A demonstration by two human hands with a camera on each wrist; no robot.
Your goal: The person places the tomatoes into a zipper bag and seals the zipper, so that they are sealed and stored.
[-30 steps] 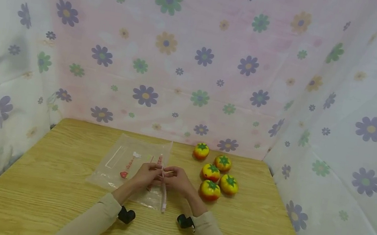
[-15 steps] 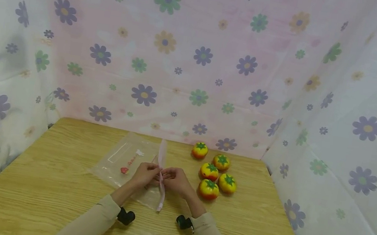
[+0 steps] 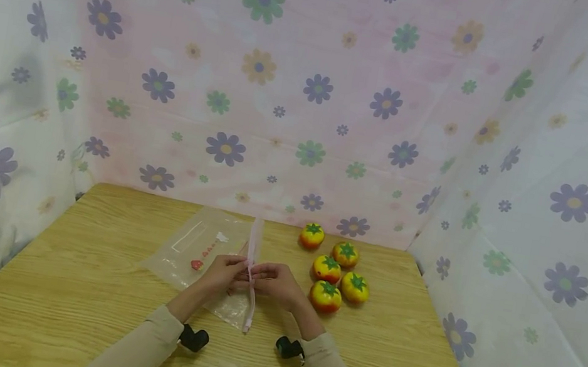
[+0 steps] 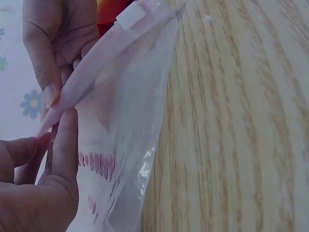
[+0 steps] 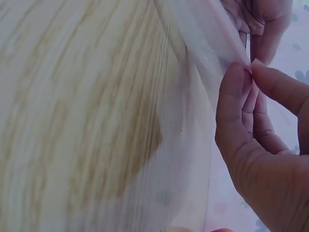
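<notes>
A clear plastic zip bag (image 3: 183, 252) with red and white printing lies on the table, its pink zip strip (image 3: 256, 238) raised along the right edge. My left hand (image 3: 223, 276) pinches that strip from the bag's side. From the other side my right hand (image 3: 276, 283) pinches the strip at nearly the same spot, the fingertips of both hands close together. A white slider (image 4: 131, 15) sits near one end of the strip in the left wrist view. The right wrist view shows thumb and forefinger of my right hand (image 5: 265, 140) meeting on the pink edge.
Several yellow-and-red, tomato-like fruits (image 3: 325, 297) with green star-shaped tops stand right of my right hand. Flowered cloth (image 3: 282, 112) hangs behind the wooden table (image 3: 58, 275) and at both sides. Each wrist carries a black camera (image 3: 194, 338).
The pink strip has risen and shows more plainly beyond the hands, and the bag's mouth edge has shifted slightly left. Both hands have stayed almost in place. The fruits have not moved.
</notes>
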